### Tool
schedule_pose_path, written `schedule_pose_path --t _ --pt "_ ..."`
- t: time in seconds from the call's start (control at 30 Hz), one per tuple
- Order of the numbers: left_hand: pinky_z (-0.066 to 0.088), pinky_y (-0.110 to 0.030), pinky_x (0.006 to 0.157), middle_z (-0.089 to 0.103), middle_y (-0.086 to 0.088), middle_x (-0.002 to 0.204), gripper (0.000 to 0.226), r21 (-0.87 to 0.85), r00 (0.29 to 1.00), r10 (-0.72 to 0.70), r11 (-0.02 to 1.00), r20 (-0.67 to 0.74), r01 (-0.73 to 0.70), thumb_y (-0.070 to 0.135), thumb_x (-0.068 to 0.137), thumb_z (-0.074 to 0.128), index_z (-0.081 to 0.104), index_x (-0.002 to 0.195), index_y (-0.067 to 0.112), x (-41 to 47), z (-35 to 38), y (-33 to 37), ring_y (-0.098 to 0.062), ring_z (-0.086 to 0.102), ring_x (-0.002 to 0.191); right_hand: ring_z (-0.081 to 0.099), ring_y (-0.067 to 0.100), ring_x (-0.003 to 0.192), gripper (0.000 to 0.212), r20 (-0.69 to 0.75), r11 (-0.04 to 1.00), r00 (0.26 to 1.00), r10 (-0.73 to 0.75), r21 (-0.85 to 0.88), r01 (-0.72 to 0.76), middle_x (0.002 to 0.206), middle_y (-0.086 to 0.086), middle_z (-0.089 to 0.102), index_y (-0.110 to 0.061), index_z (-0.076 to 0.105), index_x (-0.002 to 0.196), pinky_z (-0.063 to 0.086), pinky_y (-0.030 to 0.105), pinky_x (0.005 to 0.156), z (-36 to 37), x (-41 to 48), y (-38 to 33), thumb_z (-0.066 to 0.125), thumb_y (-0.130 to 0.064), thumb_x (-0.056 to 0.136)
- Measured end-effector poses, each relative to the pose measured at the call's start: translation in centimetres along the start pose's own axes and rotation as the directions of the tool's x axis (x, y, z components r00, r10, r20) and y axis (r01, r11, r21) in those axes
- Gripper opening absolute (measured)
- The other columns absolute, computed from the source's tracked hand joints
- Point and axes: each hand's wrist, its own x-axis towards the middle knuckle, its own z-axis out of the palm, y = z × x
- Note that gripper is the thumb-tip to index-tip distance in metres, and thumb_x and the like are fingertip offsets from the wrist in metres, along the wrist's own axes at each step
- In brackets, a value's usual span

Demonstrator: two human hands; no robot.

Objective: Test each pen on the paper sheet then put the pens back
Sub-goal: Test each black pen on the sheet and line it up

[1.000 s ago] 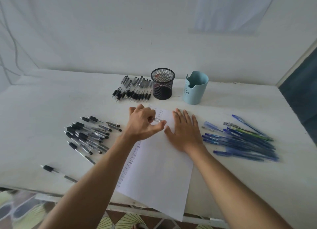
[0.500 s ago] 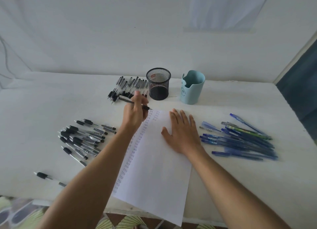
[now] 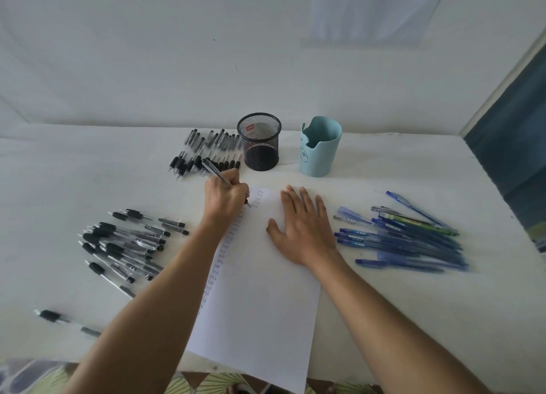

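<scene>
**Left hand** (image 3: pixel 226 200): the fingers are curled round a black pen (image 3: pixel 215 172) in a writing grip. The barrel slants up and to the left out of the fist. The tip meets the paper sheet (image 3: pixel 260 305) near its top left corner, beside a few short written marks (image 3: pixel 256 198).

**Right hand** (image 3: pixel 301 228): the fingers are straight and slightly spread. It lies palm down on the upper right part of the sheet, apart from the pen.

**Sheet:** a column of small marks (image 3: pixel 218 263) runs down its left edge, partly hidden by the left forearm. The sheet lies on a white worktop (image 3: pixel 399 319), with its near corner overhanging the front edge.

**Left of the sheet:** a loose heap of black pens (image 3: pixel 127 243). A lone black pen (image 3: pixel 66 322) lies nearer the front edge.

**Right of the sheet:** a heap of blue pens (image 3: pixel 407 246), with a green-barrelled pen (image 3: pixel 413 221) among them.

**Behind the sheet:** a black mesh pen cup (image 3: pixel 259 141) and a pale blue holder (image 3: pixel 320 147) stand upright, near each other. A row of black pens (image 3: pixel 206 151) lies just left of the mesh cup. The held pen's barrel crosses in front of this row and hides part of it.

**Surroundings:** a white wall (image 3: pixel 147 54) rises behind the worktop, and a dark blue panel (image 3: pixel 514 145) stands at the right.
</scene>
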Motion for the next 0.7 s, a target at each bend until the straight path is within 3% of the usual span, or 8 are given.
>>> schedule_pose_path --t 0.33,0.57,0.7 --pt "0.017 -0.030 0.048 0.022 0.000 0.053 0.033 0.108 0.998 0.050 0.993 0.048 -0.055 -0.006 0.061 0.048 0.024 0.052 0.016 0.27 0.30 -0.20 -0.016 0.022 0.054 -0.002 0.023 0.154 0.073 0.001 1.000 1.000 0.000 0.001 0.000 0.168 0.003 0.005 -0.014 0.014 0.159 -0.005 0.048 0.124 -0.15 -0.01 -0.05 0.032 -0.052 0.099" --pt "0.021 -0.034 0.048 0.027 -0.005 0.054 0.030 0.128 0.999 0.046 0.990 0.028 -0.049 -0.007 0.061 0.050 0.027 0.055 0.012 0.42 0.49 -0.59 -0.017 0.026 0.055 -0.002 0.023 0.154 0.076 0.008 1.000 1.000 0.002 -0.001 -0.002 0.168 0.003 0.005 -0.015 0.014 0.159 -0.006 0.047 0.124 -0.21 -0.03 -0.08 0.024 -0.055 0.095" --pt "0.022 -0.034 0.048 0.029 -0.007 0.054 0.025 0.131 0.998 0.059 0.989 0.038 -0.063 -0.005 0.059 0.050 0.031 0.056 0.012 0.46 0.50 -0.78 -0.018 0.027 0.056 -0.002 0.024 0.154 0.073 0.008 1.000 1.000 0.002 -0.003 -0.002 0.168 0.003 0.005 -0.014 0.014 0.159 -0.007 0.047 0.123 -0.13 -0.02 -0.03 0.029 -0.053 0.098"
